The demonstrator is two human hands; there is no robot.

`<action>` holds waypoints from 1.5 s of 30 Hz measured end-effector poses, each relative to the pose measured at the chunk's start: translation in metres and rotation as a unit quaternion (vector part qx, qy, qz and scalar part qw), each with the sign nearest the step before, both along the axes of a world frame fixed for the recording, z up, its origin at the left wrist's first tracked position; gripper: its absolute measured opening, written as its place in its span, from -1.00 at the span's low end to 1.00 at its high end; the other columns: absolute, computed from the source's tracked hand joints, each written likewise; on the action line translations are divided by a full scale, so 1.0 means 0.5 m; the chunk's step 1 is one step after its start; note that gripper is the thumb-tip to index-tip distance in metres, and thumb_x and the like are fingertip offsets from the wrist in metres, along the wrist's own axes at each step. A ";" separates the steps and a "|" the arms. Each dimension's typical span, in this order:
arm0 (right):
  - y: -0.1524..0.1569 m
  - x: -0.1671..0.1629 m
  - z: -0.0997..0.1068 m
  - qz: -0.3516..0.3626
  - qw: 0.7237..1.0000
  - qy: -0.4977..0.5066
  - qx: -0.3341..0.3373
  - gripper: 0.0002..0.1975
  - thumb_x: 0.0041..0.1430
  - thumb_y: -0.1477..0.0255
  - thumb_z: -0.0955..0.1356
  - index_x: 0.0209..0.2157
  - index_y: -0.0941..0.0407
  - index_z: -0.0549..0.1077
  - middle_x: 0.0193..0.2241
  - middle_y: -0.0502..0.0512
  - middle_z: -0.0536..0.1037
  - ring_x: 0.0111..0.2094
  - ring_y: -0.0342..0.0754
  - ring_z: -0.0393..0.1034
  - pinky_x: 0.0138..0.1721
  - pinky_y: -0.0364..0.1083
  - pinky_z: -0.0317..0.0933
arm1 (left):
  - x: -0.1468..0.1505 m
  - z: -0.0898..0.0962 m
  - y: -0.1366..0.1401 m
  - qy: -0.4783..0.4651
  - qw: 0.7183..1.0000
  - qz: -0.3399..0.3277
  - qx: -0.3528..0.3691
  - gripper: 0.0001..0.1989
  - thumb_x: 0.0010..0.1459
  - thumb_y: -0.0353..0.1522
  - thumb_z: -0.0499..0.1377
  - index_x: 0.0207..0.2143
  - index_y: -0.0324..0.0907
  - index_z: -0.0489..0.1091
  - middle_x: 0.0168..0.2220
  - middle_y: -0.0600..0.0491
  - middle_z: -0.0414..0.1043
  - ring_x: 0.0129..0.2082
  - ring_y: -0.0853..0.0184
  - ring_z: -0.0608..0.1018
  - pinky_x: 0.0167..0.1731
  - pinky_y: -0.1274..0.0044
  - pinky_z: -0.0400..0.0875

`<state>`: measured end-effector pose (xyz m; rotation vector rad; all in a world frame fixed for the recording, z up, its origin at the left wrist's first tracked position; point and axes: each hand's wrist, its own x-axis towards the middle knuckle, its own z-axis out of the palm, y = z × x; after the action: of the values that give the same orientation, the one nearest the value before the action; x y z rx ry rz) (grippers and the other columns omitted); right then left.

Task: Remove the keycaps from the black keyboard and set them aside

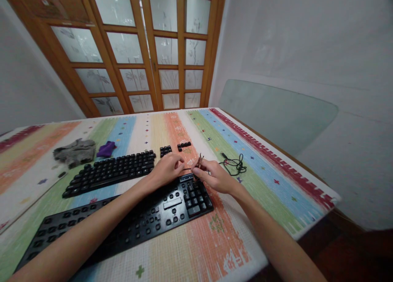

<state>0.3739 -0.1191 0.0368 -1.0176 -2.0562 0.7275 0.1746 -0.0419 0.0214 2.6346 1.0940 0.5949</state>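
A black keyboard (pixel 162 206) lies at a slant near the front of the table, most of its keys bare of caps, with keycaps (pixel 195 202) on the number pad at its right end. Over that end, my right hand (pixel 215 175) pinches a small brownish tool with a forked tip (pixel 200 160); its exact kind is unclear. My left hand (pixel 168 166) is at the keyboard's back edge, fingers curled in, and whatever they may hold is hidden. Behind the keyboard, loose black keycaps (pixel 113 169) are laid out in rows, with smaller groups of keycaps (pixel 165 151) further right.
A coiled black cable (pixel 235 165) lies right of my right hand. At the left are a grey fuzzy cloth (pixel 75 153) and a purple cloth (pixel 106 149). A striped tablecloth (pixel 270 183) covers the table, whose right edge is near a wall.
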 end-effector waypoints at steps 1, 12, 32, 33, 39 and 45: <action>0.001 -0.001 0.000 0.003 1.000 -0.003 0.002 -0.69 0.35 0.22 0.22 -0.28 0.15 0.42 -0.44 0.04 0.48 -0.41 -0.09 0.35 -0.34 -0.11 0.20 | -0.006 -0.003 -0.015 -0.003 1.000 -0.009 -0.009 -0.81 0.20 -0.38 0.09 -0.32 -0.21 0.51 -0.45 0.00 0.47 -0.39 0.28 0.46 -0.31 0.47 0.31; 0.008 -0.006 -0.018 0.001 0.998 0.009 -0.054 -0.69 0.30 0.18 0.26 -0.33 0.14 0.39 -0.52 0.00 0.48 -0.52 -0.14 0.38 -0.45 -0.15 0.22 | -0.039 -0.024 -0.079 -0.047 0.997 -0.028 -0.050 -0.85 0.21 -0.39 0.12 -0.28 -0.20 0.49 -0.42 0.01 0.47 -0.37 0.29 0.48 -0.30 0.47 0.36; 0.007 0.001 -0.020 0.055 0.998 -0.023 -0.037 -0.72 0.29 0.26 0.27 -0.37 0.17 0.43 -0.48 0.06 0.50 -0.48 -0.12 0.40 -0.41 -0.13 0.26 | -0.036 -0.028 -0.078 -0.063 0.996 -0.039 -0.058 -0.86 0.21 -0.41 0.13 -0.31 -0.20 0.50 -0.42 0.02 0.47 -0.36 0.29 0.48 -0.31 0.48 0.32; 0.007 0.001 -0.018 0.058 0.998 -0.031 -0.020 -0.70 0.31 0.25 0.25 -0.36 0.17 0.43 -0.47 0.06 0.50 -0.46 -0.11 0.39 -0.38 -0.12 0.25 | -0.036 -0.028 -0.078 -0.061 0.996 -0.038 -0.059 -0.85 0.21 -0.41 0.13 -0.31 -0.21 0.50 -0.43 0.02 0.47 -0.37 0.29 0.47 -0.31 0.48 0.32; 0.001 0.002 -0.009 0.085 0.994 -0.067 0.008 -0.64 0.36 0.20 0.19 -0.34 0.15 0.42 -0.44 0.05 0.47 -0.39 -0.10 0.34 -0.30 -0.11 0.20 | -0.037 -0.027 -0.080 -0.062 0.996 -0.033 -0.056 -0.84 0.22 -0.40 0.12 -0.29 -0.22 0.50 -0.47 0.03 0.45 -0.40 0.29 0.46 -0.33 0.48 0.31; 0.007 -0.010 -0.022 0.057 0.996 -0.065 -0.004 -0.70 0.37 0.26 0.18 -0.34 0.15 0.37 -0.39 0.10 0.47 -0.36 -0.06 0.34 -0.27 -0.07 0.20 | -0.037 -0.028 -0.079 -0.074 0.994 -0.040 -0.063 -0.85 0.21 -0.41 0.12 -0.28 -0.21 0.50 -0.41 0.01 0.48 -0.36 0.28 0.48 -0.30 0.47 0.33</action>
<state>0.3691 -0.1156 0.0258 -0.9811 -2.2390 0.7449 0.1561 -0.0815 0.0074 2.4696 0.9455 0.6698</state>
